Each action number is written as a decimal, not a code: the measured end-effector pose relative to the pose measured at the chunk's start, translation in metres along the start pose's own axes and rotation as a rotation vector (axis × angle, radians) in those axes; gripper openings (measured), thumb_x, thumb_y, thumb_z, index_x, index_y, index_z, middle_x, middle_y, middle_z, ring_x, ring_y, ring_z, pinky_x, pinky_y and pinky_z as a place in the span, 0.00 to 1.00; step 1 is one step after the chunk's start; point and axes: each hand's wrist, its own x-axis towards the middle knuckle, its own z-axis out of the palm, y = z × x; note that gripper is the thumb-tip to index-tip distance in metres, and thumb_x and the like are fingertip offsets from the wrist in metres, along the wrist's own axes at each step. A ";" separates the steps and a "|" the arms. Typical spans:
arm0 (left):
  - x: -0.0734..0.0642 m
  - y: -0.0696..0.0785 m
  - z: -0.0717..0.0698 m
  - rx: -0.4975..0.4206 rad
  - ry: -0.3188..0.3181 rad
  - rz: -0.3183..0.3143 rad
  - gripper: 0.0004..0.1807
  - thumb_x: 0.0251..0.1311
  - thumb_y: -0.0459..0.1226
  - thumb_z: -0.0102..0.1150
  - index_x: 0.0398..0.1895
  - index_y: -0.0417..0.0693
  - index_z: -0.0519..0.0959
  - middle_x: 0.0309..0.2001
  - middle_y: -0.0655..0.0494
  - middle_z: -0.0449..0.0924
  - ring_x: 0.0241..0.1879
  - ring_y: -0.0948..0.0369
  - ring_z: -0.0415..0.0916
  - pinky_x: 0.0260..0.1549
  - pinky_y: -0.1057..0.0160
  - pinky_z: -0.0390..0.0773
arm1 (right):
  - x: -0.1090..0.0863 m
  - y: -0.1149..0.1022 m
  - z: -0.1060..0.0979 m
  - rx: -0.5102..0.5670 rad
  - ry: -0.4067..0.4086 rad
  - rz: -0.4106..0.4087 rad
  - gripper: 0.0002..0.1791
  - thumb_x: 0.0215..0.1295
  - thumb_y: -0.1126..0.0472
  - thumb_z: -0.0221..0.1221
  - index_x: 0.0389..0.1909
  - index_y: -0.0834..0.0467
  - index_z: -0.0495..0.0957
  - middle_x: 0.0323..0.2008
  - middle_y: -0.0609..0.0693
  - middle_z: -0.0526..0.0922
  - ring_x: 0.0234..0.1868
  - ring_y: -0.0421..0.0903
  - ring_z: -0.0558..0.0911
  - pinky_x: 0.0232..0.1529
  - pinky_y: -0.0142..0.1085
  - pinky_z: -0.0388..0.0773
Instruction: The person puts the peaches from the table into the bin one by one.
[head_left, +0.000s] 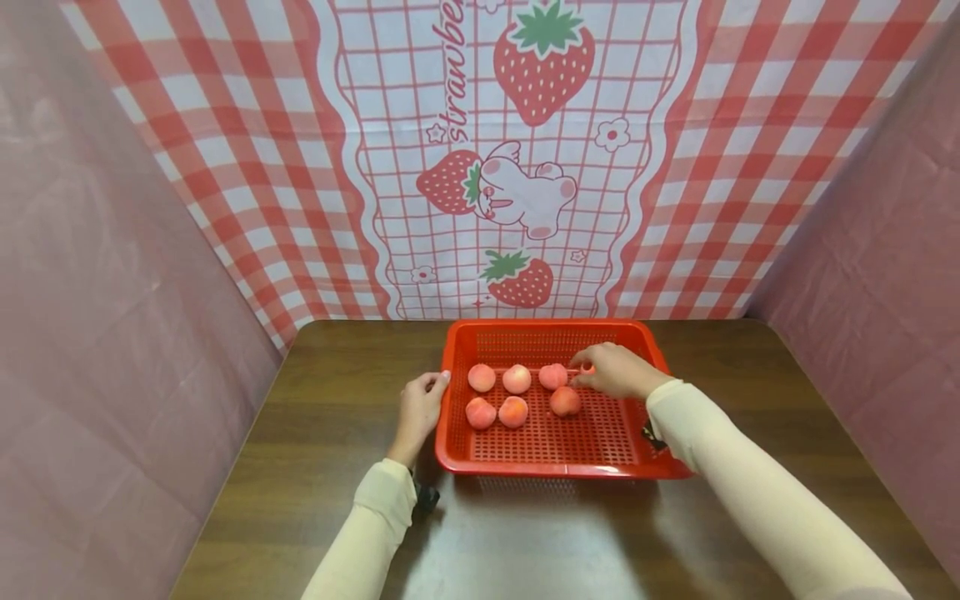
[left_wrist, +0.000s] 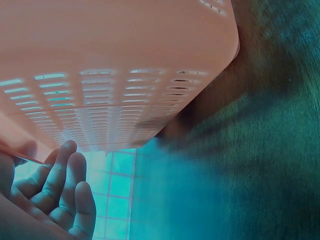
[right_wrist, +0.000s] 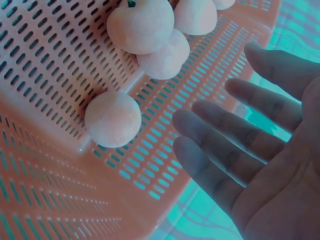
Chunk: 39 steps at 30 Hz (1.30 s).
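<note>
A red plastic basket point(head_left: 570, 468) with slotted walls holds several pink-orange peaches. My left hand point(head_left: 420, 410) pinches its left rim; in the left wrist view the fingers point(left_wrist: 67, 175) lie along the outside of the wall. Over the right half of the basket is my right hand point(head_left: 618, 372), holding nothing, its fingers spread in the right wrist view. A lone peach point(right_wrist: 112, 119) lies near those fingertips, and the hand partly covers it in the head view. Just left of it are a back peach point(head_left: 553, 377) and a front peach point(head_left: 565, 402), close together.
Two more peaches point(head_left: 481, 378) point(head_left: 517, 379) lie in the back left of the basket, with two others point(head_left: 481, 413) point(head_left: 513, 412) before them. The basket stands on a wooden table point(head_left: 322, 467). A strawberry-print checked cloth point(head_left: 285, 167) hangs behind, pink curtains point(head_left: 112, 333) at the sides.
</note>
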 end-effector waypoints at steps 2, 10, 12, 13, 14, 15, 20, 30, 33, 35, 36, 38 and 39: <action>0.000 -0.001 0.000 0.001 0.001 0.002 0.17 0.67 0.45 0.56 0.41 0.40 0.85 0.37 0.43 0.86 0.34 0.53 0.80 0.37 0.58 0.79 | -0.001 0.002 -0.001 -0.006 0.009 -0.008 0.23 0.65 0.51 0.62 0.54 0.62 0.80 0.52 0.59 0.83 0.55 0.59 0.79 0.57 0.55 0.74; 0.000 -0.002 0.000 -0.007 -0.007 0.007 0.18 0.67 0.45 0.55 0.42 0.39 0.85 0.38 0.42 0.86 0.35 0.52 0.81 0.38 0.57 0.79 | -0.005 0.008 -0.009 0.008 0.039 -0.005 0.21 0.65 0.53 0.61 0.53 0.62 0.81 0.50 0.61 0.84 0.52 0.59 0.80 0.53 0.54 0.76; 0.000 -0.002 0.000 -0.005 -0.006 0.010 0.18 0.68 0.45 0.55 0.42 0.39 0.85 0.38 0.42 0.86 0.35 0.52 0.81 0.38 0.57 0.79 | -0.007 0.008 -0.011 0.018 0.043 -0.001 0.20 0.66 0.53 0.61 0.53 0.61 0.80 0.51 0.61 0.83 0.53 0.59 0.81 0.53 0.54 0.76; 0.000 -0.002 0.000 -0.008 -0.006 0.010 0.18 0.68 0.45 0.55 0.42 0.39 0.85 0.38 0.42 0.86 0.35 0.52 0.81 0.38 0.57 0.79 | -0.008 0.009 -0.012 0.022 0.047 0.001 0.19 0.66 0.54 0.61 0.53 0.61 0.80 0.52 0.61 0.83 0.53 0.59 0.80 0.53 0.54 0.76; 0.000 -0.002 0.000 -0.009 -0.006 0.011 0.18 0.68 0.45 0.55 0.42 0.39 0.85 0.38 0.42 0.86 0.35 0.52 0.81 0.38 0.57 0.79 | -0.009 0.009 -0.013 0.029 0.049 0.009 0.19 0.66 0.54 0.61 0.53 0.61 0.80 0.52 0.61 0.83 0.54 0.59 0.80 0.53 0.54 0.76; 0.000 -0.002 0.000 -0.010 -0.006 0.012 0.18 0.68 0.45 0.55 0.42 0.39 0.85 0.38 0.42 0.86 0.35 0.52 0.81 0.37 0.57 0.79 | -0.010 0.009 -0.014 0.034 0.052 0.017 0.20 0.66 0.54 0.61 0.54 0.61 0.80 0.53 0.61 0.83 0.54 0.59 0.80 0.54 0.54 0.76; 0.001 -0.001 0.000 -0.015 -0.003 0.013 0.18 0.67 0.45 0.56 0.41 0.39 0.85 0.38 0.42 0.86 0.36 0.51 0.81 0.38 0.56 0.79 | -0.012 0.012 -0.016 0.035 0.065 0.029 0.22 0.65 0.55 0.61 0.55 0.64 0.79 0.54 0.62 0.82 0.55 0.60 0.80 0.55 0.56 0.75; 0.000 -0.002 0.001 -0.020 -0.002 0.020 0.18 0.68 0.45 0.56 0.42 0.38 0.84 0.37 0.43 0.86 0.34 0.52 0.81 0.37 0.57 0.79 | -0.019 0.021 -0.025 0.032 0.093 0.051 0.22 0.66 0.54 0.61 0.56 0.62 0.79 0.55 0.61 0.81 0.57 0.60 0.79 0.56 0.56 0.74; 0.000 -0.002 0.001 -0.018 -0.006 0.023 0.18 0.68 0.44 0.55 0.43 0.38 0.84 0.37 0.42 0.86 0.33 0.53 0.81 0.36 0.58 0.80 | -0.023 0.024 -0.028 0.044 0.099 0.075 0.22 0.66 0.54 0.61 0.56 0.62 0.79 0.55 0.62 0.81 0.55 0.59 0.79 0.53 0.55 0.75; 0.000 -0.002 0.001 -0.019 -0.009 0.016 0.18 0.68 0.45 0.55 0.43 0.38 0.84 0.37 0.43 0.86 0.33 0.54 0.81 0.35 0.58 0.80 | -0.025 0.026 -0.029 0.044 0.111 0.075 0.21 0.66 0.54 0.61 0.55 0.62 0.79 0.54 0.62 0.82 0.50 0.56 0.81 0.50 0.53 0.77; 0.000 -0.002 0.000 -0.015 -0.009 0.017 0.18 0.68 0.45 0.55 0.43 0.38 0.84 0.37 0.43 0.86 0.33 0.54 0.80 0.35 0.58 0.80 | -0.027 0.027 -0.030 0.044 0.116 0.076 0.21 0.66 0.55 0.61 0.55 0.62 0.79 0.53 0.62 0.82 0.46 0.54 0.81 0.46 0.51 0.78; -0.001 -0.002 0.000 -0.014 -0.010 0.012 0.18 0.68 0.45 0.55 0.43 0.38 0.84 0.37 0.43 0.86 0.33 0.54 0.80 0.36 0.58 0.80 | -0.029 0.029 -0.031 0.041 0.127 0.073 0.20 0.66 0.56 0.60 0.55 0.63 0.79 0.52 0.62 0.83 0.39 0.50 0.81 0.40 0.46 0.78; -0.001 -0.002 0.000 -0.016 -0.008 0.010 0.18 0.68 0.45 0.55 0.43 0.38 0.84 0.37 0.43 0.86 0.34 0.54 0.81 0.36 0.58 0.80 | -0.031 0.030 -0.032 0.036 0.132 0.070 0.20 0.66 0.56 0.60 0.54 0.63 0.79 0.51 0.62 0.83 0.36 0.48 0.80 0.38 0.44 0.77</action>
